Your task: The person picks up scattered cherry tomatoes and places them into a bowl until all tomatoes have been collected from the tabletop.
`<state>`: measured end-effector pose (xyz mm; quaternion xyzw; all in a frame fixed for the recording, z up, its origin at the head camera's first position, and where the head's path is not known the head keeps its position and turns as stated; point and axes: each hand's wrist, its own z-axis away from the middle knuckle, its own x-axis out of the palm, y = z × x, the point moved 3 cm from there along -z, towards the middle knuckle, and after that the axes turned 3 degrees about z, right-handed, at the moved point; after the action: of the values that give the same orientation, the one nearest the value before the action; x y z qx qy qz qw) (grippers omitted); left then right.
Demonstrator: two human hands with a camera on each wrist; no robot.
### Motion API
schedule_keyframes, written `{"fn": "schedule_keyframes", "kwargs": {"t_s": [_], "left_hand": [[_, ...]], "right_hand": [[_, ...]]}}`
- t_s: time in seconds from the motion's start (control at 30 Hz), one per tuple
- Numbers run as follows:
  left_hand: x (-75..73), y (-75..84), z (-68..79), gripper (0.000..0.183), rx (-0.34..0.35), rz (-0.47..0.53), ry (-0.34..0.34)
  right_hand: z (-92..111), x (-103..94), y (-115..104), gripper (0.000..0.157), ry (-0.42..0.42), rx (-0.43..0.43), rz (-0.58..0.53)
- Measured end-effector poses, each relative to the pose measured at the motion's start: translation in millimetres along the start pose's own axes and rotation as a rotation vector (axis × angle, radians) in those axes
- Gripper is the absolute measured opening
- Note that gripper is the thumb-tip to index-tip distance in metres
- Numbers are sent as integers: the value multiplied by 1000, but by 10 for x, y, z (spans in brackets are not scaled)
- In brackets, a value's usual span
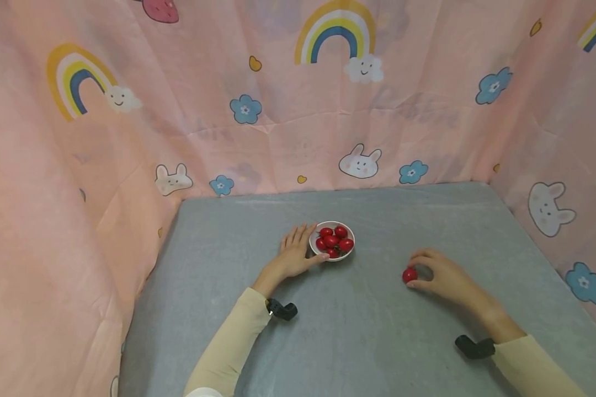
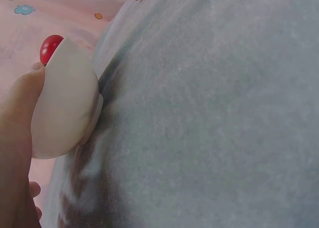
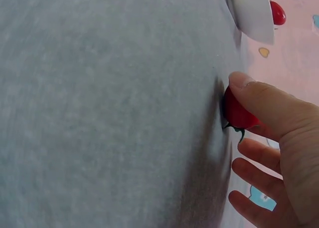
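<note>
A small white bowl [image 1: 314,249] holds several red cherry tomatoes [image 1: 331,241] with green stems. My left hand [image 1: 294,258] lies against the bowl's left side, thumb at the near rim and the other fingers spread behind it. In the left wrist view the thumb [image 2: 31,86] touches the white bowl [image 2: 67,103], and one tomato [image 2: 50,47] shows above the rim. To the right of the bowl, my right hand [image 1: 444,277] pinches a single cherry tomato [image 1: 409,275] between thumb and forefinger. The right wrist view shows this tomato [image 3: 238,111] at the cloth, its green stem downward in the picture.
A grey cloth [image 1: 357,325] covers the table. Pink curtains [image 1: 288,138] printed with rainbows, rabbits and flowers stand behind it and at both sides. Each wrist carries a black camera mount, such as the left one [image 1: 282,310].
</note>
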<state>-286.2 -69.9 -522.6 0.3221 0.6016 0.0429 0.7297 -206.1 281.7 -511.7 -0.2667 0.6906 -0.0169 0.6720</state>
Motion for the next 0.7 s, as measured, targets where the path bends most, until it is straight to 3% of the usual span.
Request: {"fn": "schedule_keyframes", "kwargs": {"t_s": [0.7], "left_hand": [[6,-2,-3,94,-15,-12,-6]], "right_hand": [[-124,-22,-41,49,-31,11,13]]}}
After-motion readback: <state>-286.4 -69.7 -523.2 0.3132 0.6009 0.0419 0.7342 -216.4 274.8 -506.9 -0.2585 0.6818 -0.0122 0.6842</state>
